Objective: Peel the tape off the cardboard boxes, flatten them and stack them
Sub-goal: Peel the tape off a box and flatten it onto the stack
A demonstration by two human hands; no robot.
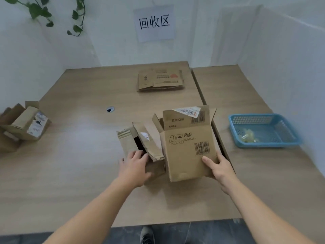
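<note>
Head view. My right grip (219,166) clasps the upright P&G carton (190,150) at its near corner, steadying it on the worktop (79,173). My left grip (135,166) grasps the half-collapsed smaller carton (130,143) beside it, probably for flattening onto the far flattened stack (161,80).

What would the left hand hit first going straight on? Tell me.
The small open cardboard box: the left hand points forward at it, fingers curled on its near edge; nothing seems to lie between.
</note>
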